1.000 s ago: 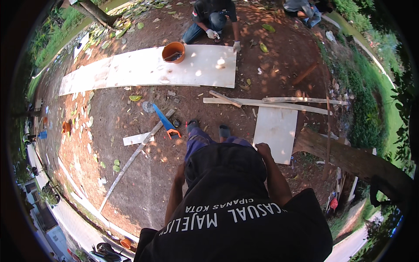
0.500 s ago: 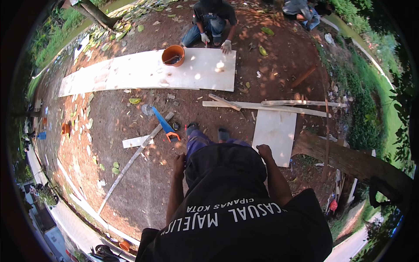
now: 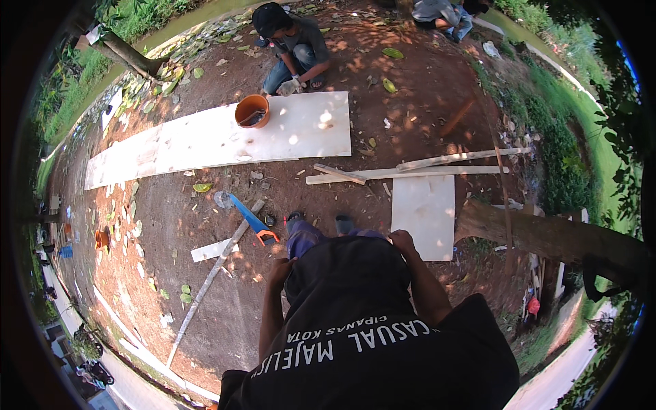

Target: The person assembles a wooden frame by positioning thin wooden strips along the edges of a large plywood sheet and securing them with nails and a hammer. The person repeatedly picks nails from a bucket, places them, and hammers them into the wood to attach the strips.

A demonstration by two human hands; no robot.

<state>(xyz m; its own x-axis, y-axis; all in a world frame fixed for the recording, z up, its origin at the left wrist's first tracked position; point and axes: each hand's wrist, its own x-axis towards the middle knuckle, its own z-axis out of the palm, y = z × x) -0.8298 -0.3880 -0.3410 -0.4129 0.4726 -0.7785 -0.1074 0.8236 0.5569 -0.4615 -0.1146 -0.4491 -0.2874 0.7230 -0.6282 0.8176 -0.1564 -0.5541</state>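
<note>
My left hand is curled beside my left thigh, against the trousers. My right hand is curled at my right hip, by the hem of my black shirt. Both hands look closed, but the fingers' inner sides are hidden, so I cannot make out what they hold. On the ground ahead of my left foot lies a handsaw with a blue blade and an orange-and-black handle, across a long thin batten. A pale rectangular board lies flat to the right of my feet.
Ahead, a long plywood sheet bears an orange bucket. A co-worker wearing a glove crouches behind it. Wooden strips lie above the pale board. A tree trunk reaches in from the right. A white offcut rests beside the batten.
The view has shifted, with the sheet and bucket now lower and further left. The co-worker has bent forward and brought the hands together at the sheet's far edge. My hands stay by my hips.
</note>
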